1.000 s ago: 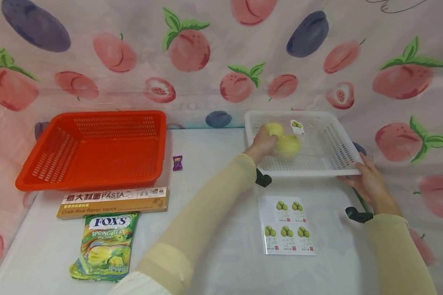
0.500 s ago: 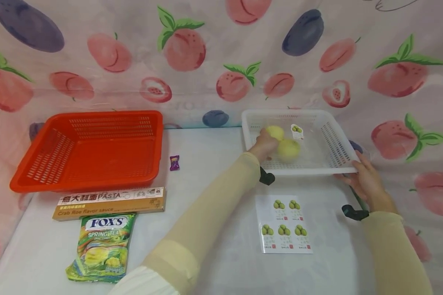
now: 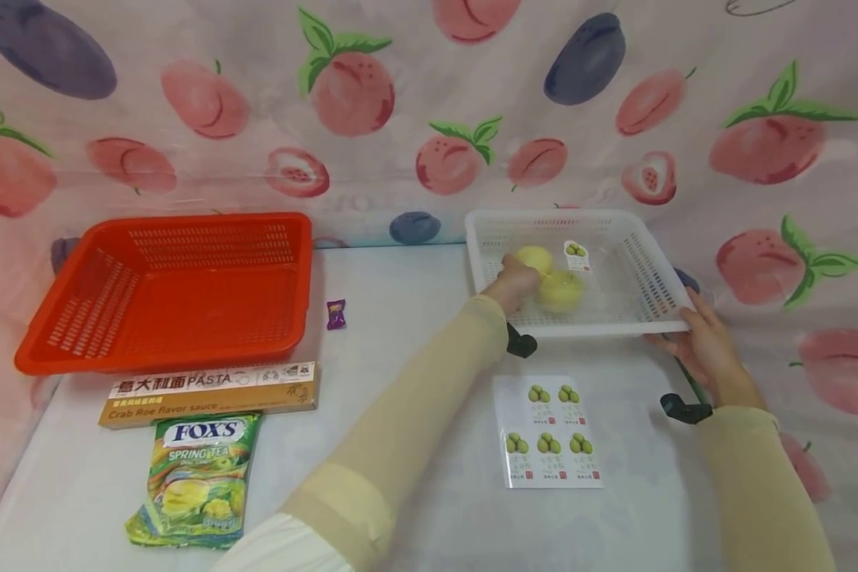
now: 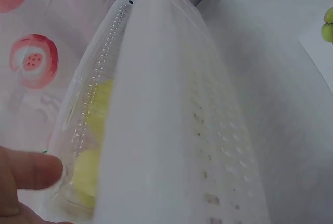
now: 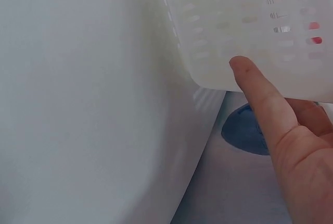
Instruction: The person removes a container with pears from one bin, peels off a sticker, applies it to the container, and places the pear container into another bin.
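In the head view, a white perforated basket (image 3: 593, 327) stands at the back right. Inside it lies a clear plastic box (image 4: 66, 182) with round yellow-green fruits (image 3: 561, 292) and a small fruit-picture sticker (image 3: 576, 256) on top. My left hand (image 3: 513, 284) reaches over the basket's left end and grips the end of the box; its thumb (image 4: 39, 170) lies against the clear plastic in the left wrist view. My right hand (image 3: 704, 342) holds the basket's near right corner, one finger (image 5: 255, 83) along the outer wall in the right wrist view.
A red basket (image 3: 186, 314) stands at the back left. In front of it lie a pasta box (image 3: 210, 393) and a FOX'S candy bag (image 3: 196, 481). A small purple-wrapped candy (image 3: 336, 314) lies between the baskets. A sticker sheet (image 3: 549, 433) lies before the white basket.
My left hand and the fruit box have shifted slightly right and toward the basket's near side. My right hand stays at the corner. The whole head view has drifted a little.
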Available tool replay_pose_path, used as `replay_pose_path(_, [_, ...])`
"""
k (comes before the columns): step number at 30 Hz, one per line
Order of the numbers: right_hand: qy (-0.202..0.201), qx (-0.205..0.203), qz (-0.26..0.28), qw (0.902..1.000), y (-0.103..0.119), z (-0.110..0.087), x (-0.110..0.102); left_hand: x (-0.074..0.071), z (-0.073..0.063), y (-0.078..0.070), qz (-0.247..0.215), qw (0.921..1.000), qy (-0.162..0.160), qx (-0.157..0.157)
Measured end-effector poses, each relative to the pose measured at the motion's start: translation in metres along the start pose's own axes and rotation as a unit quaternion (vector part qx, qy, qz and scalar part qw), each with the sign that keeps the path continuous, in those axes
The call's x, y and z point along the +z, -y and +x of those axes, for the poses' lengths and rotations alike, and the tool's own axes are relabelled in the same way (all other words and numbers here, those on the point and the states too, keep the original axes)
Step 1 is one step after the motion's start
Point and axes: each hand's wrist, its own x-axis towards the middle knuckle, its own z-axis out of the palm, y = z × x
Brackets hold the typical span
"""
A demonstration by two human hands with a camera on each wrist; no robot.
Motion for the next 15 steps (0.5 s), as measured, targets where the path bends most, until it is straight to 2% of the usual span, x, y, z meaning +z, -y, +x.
replay_pose_path(5, [0.012,-0.012,0.01,0.9998,-0.004,0.001,0.002,-0.01,-0.007,-0.005,0.026,0.9996,-0.008,0.008])
replay_pose_path(7, [0.013,-0.014,0.005,0.9998,-0.005,0.0,0.002,-0.014,-0.011,-0.011,0.036,0.9991,-0.01,0.023])
replay_pose_path(11, [-0.004,-0.005,-0.006,1.0,-0.004,-0.002,0.003,-0.028,-0.025,-0.026,0.047,0.9959,-0.007,0.077])
replay_pose_path(15, [-0.015,-0.003,-0.005,0.9999,-0.003,0.0,0.004,-0.049,-0.046,-0.041,0.098,0.9854,-0.008,0.139])
